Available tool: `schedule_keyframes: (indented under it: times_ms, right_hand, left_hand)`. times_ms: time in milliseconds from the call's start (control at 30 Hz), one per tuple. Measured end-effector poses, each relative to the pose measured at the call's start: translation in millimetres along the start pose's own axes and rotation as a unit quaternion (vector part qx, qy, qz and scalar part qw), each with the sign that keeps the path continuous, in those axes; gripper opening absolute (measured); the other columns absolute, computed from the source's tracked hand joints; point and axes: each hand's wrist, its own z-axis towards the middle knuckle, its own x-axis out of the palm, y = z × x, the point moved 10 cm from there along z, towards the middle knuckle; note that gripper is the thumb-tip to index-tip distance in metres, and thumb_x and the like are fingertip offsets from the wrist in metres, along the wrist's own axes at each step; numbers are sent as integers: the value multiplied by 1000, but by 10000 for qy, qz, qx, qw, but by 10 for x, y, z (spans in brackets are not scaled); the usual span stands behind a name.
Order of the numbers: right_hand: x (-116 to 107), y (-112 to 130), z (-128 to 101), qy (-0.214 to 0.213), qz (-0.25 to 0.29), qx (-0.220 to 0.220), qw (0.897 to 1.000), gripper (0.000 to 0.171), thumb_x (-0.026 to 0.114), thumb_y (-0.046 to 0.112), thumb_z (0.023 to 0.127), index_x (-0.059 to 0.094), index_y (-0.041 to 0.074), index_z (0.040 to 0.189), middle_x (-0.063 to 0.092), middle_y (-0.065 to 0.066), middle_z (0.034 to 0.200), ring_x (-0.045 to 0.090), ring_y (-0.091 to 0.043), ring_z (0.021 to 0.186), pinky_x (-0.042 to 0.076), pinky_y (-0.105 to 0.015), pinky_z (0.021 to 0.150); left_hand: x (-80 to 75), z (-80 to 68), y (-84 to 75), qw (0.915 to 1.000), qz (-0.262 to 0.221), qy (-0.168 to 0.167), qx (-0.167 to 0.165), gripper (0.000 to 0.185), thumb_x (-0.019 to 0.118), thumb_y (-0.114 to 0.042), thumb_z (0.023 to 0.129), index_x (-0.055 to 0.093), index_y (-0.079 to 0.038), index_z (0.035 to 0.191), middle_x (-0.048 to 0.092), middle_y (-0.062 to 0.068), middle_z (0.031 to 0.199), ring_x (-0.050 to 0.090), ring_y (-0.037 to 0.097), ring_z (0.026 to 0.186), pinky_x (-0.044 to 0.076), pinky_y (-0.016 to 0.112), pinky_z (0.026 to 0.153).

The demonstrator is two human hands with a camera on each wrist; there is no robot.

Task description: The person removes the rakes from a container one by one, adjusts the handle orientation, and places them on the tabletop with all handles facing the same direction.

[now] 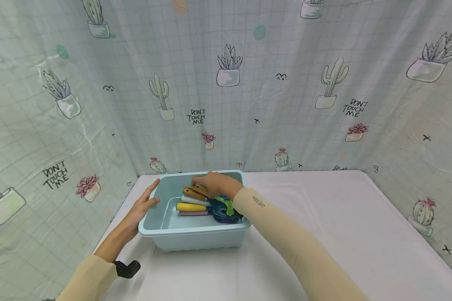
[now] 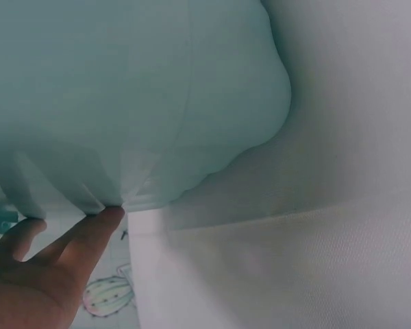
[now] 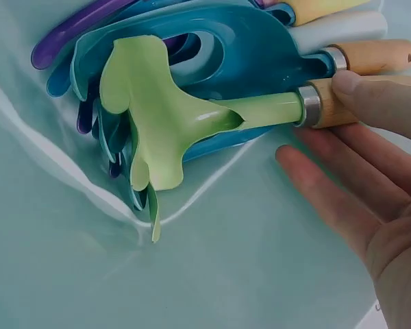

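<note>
A pale blue plastic basin (image 1: 196,230) holds several small garden tools. Inside it, my right hand (image 1: 218,184) pinches the wooden handle of a green hand rake (image 3: 151,116), thumb on top and fingers below, as the right wrist view shows. The rake's broad curved prongs overlap a blue hand shovel (image 3: 257,41) with a wooden handle. My left hand (image 1: 139,213) lies along the basin's left side, with straight fingertips (image 2: 113,214) against its outer wall.
Other tools lie beside the rake, with a yellow handle (image 1: 190,207), a white handle (image 3: 339,31) and a purple edge (image 3: 75,31). The basin stands on a white-covered table (image 1: 305,217). A cactus-print curtain (image 1: 263,104) hangs behind and at both sides.
</note>
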Motion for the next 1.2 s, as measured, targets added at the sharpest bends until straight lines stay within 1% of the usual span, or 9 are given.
schedule_keyframes:
  times_ms: [300,400,567,633,767,867,967,1033,1200]
  right_hand:
    - [-54,64,-59,-112,-88,-333,9993,54,64,5,99,55,33,144,65,-3,126,56,-21,98,56,-32,85]
    - [-87,93,-87,-131,-52,-439,9989,57,63,4,99,54,34,146,65,-4,128,53,-21,98,52,-30,82]
    - [-157,143,-85,-262,4,-679,9973,62,62,2,97,53,32,150,68,-3,126,53,-19,86,46,-25,72]
    - [-180,156,-78,-309,41,-757,9966,62,61,2,97,52,31,152,69,-3,123,53,-18,80,45,-24,69]
    - [-217,181,-82,-352,106,-877,9955,65,59,4,97,48,32,155,71,-2,108,54,-15,75,43,-22,65]
    - [-265,210,-111,-402,167,-954,9945,67,60,6,97,46,35,155,68,-2,94,52,-13,72,41,-21,63]
    - [-327,247,-151,-449,211,-1015,9936,69,61,6,97,44,37,156,64,-1,89,50,-13,70,42,-20,61]
    - [-367,274,-178,-464,207,-1063,9930,69,60,7,99,42,38,158,65,-3,90,49,-14,67,42,-21,60]
    - [-456,330,-242,-455,92,-1159,9922,69,57,6,101,38,36,160,71,-6,108,56,-16,74,48,-22,67]
  left_hand:
    - [9,-4,-15,10000,-27,2,48,75,41,-18,107,-2,-36,167,-13,5,176,-4,47,160,14,72,122]
    - [11,-7,-15,10000,-27,5,48,75,41,-19,108,-2,-36,167,-13,5,176,-4,47,160,14,72,122]
    - [9,-8,-13,10000,-47,12,68,75,41,-19,108,-2,-36,167,-12,5,176,-3,46,161,13,72,122]
    - [8,-6,-11,10000,-48,15,71,75,41,-20,108,-1,-36,167,-12,5,176,-4,45,161,12,72,122]
    - [7,-8,-1,10000,-45,27,42,74,41,-20,108,-2,-37,167,-12,5,176,-4,45,161,12,72,122]
    - [14,-12,10,10000,-47,45,-25,75,42,-21,108,-2,-37,167,-12,6,176,-3,46,161,14,71,123]
    - [20,-15,18,9999,-68,56,-89,75,42,-21,108,-2,-38,166,-12,6,176,-2,45,161,15,70,123]
    - [20,-18,16,9999,-78,49,-104,74,41,-21,108,-2,-38,167,-12,5,176,-3,45,161,15,70,123]
    - [10,-25,12,9999,-88,26,-109,74,41,-21,109,-2,-38,166,-13,5,176,-3,44,161,15,69,123]
